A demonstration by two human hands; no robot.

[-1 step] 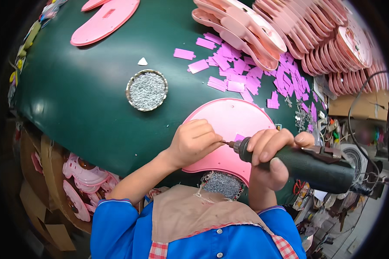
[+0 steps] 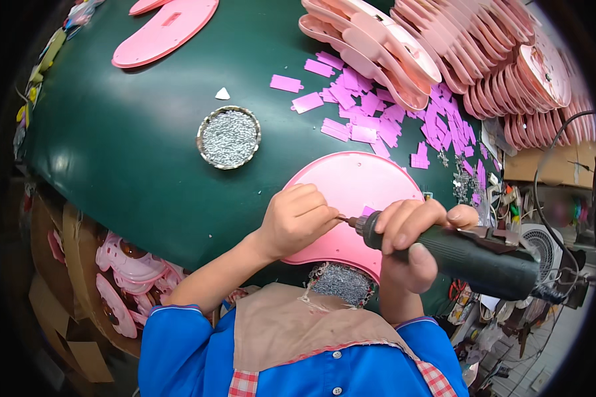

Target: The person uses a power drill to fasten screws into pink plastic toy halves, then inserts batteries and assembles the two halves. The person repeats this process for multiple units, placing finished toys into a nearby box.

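My right hand (image 2: 407, 241) is wrapped around a dark electric screwdriver (image 2: 487, 264), held nearly level with its bit toward the left. At the tip of that bit, the fingers of my left hand (image 2: 298, 221) are pinched together; whatever small piece they hold is hidden. Beneath both hands lies a pink crescent-shaped plastic panel (image 2: 338, 173) on the green table. A small purple plate (image 2: 368, 211) rests on the panel, partly covered by the screwdriver. Close to my body, a container of small metal screws (image 2: 341, 283) shows under the panel's inner curve.
A round tin (image 2: 229, 137) full of small metal pieces stands left of the panel. Loose purple plates (image 2: 364, 132) are scattered beyond it. Pink shells (image 2: 371, 49) are stacked at the far right. A cardboard box (image 2: 69, 291) with pink parts stands at lower left.
The whole view shifts slightly. The back end of the screwdriver sits a little lower, and both hands keep their grip.
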